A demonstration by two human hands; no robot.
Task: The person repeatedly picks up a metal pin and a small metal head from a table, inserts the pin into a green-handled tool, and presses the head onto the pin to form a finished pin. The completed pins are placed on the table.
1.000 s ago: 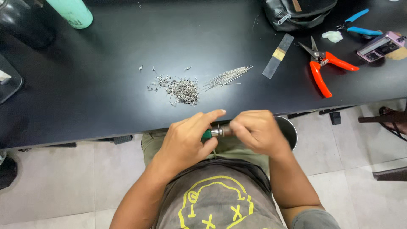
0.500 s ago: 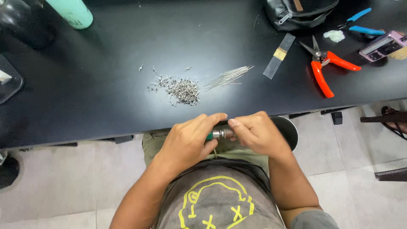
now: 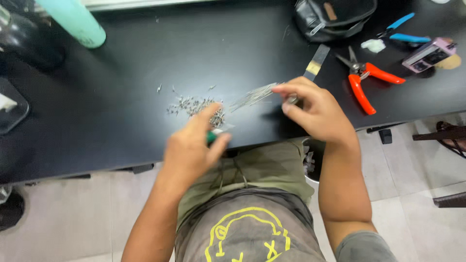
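Note:
My left hand (image 3: 193, 148) is at the black table's front edge, closed around a small green-handled tool (image 3: 212, 136) with a silvery tip, right beside a pile of tiny metal bits (image 3: 194, 106). My right hand (image 3: 313, 109) is up over the table at the end of a bundle of thin metal wires (image 3: 253, 96), its fingertips pinching at the wires. Whether a wire is lifted I cannot tell.
The black table (image 3: 121, 82) also carries orange-handled snips (image 3: 365, 77), blue-handled pliers (image 3: 400, 29), a flat metal strip (image 3: 316, 62), a black pouch (image 3: 335, 14), a teal bottle (image 3: 73, 22) and a small pink device (image 3: 429, 54). A dark tray (image 3: 10, 104) sits at the left.
Both hands were together below the table edge on the tool. Now they have parted: the right hand reached up to the wires, the left moved toward the pile with the tool.

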